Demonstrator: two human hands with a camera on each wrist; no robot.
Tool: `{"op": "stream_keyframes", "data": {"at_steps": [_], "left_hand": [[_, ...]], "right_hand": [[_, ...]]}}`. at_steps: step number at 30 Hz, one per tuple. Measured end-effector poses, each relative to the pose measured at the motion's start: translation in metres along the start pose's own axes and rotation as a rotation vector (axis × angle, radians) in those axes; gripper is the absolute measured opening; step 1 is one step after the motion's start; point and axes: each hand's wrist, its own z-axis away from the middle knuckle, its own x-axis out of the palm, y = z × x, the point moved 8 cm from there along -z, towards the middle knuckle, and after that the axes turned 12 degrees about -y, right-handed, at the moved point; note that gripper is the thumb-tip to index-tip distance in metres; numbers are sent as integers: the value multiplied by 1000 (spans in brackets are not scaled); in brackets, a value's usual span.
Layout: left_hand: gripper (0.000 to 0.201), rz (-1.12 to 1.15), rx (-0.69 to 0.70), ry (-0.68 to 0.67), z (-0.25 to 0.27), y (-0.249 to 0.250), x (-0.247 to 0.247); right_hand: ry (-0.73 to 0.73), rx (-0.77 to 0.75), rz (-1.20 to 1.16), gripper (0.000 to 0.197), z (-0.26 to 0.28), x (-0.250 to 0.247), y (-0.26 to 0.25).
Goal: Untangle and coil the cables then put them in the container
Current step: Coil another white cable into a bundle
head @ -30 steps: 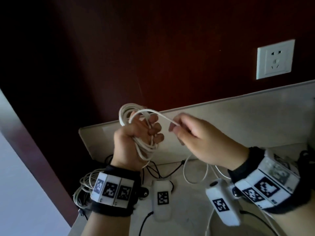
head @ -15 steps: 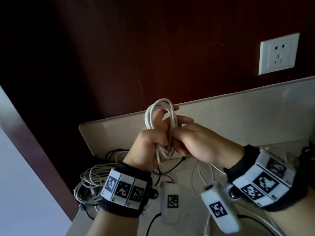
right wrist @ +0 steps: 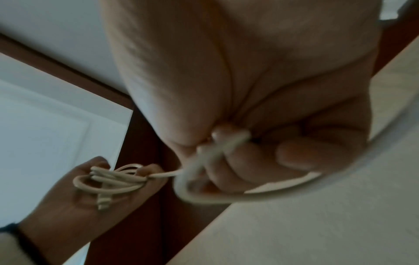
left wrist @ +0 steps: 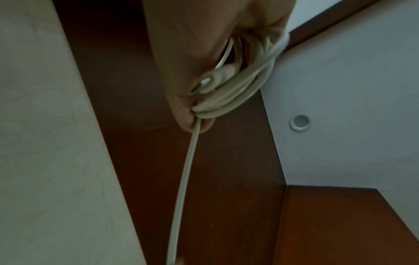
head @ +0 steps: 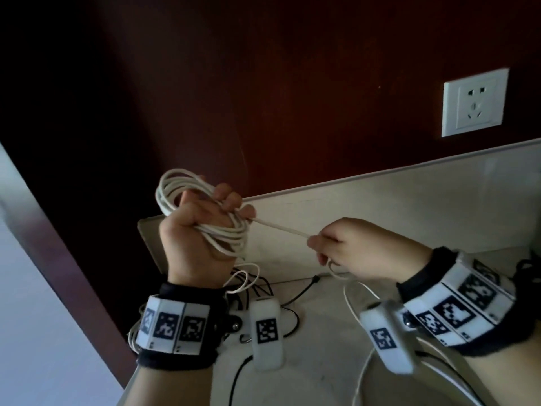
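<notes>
Left hand [head: 199,238], centre-left of the head frame, fingers curled tight round a coil of white cable [head: 205,218] whose loops stick out above and below the fist (a connector end lies against the palm in the left wrist view). A single strand runs taut from the fist rightward to the right hand [head: 360,253], mid-frame, where thumb and fingertips pinch it; slack cable drops from that hand to the pale counter [head: 439,218]. Lower left of the frame: a loose tangle of other cables [head: 133,335] on the counter edge; wall socket [head: 474,102] upper right.
</notes>
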Motion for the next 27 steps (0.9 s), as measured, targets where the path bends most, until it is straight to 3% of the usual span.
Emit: {"op": "stream_keyframes", "data": {"at_steps": [4, 9, 11, 13, 15, 17, 19, 24, 26, 27], "left_hand": [[60, -49, 81, 66, 1, 17, -11], [78, -84, 148, 184, 1, 35, -30], [80, -107, 154, 217, 1, 35, -33], [72, -161, 137, 265, 3, 32, -37], [59, -260, 97, 298, 4, 28, -37], [45, -335, 46, 280, 6, 21, -33], [40, -378, -27, 248, 7, 11, -29], [42, -494, -327, 35, 11, -31, -5], [17, -544, -371, -40, 14, -47, 5], [4, -493, -385, 1, 16, -54, 4]], "right_hand": [[-77, 9, -8, 29, 2, -3, 5], [-135, -167, -879, 26, 11, -15, -5], [-84, -196, -981, 28, 13, -24, -5], [80, -193, -710, 27, 16, -37, 0], [258, -226, -218, 23, 24, -49, -9], [294, -272, 179, 19, 31, -45, -26], [256, -302, 394, 18, 39, -35, -45], [177, -589, 361, 16, 47, -11, -81], [167, -636, 270, 11, 42, -4, -82], [157, -644, 212, 11, 40, -1, -81]]}}
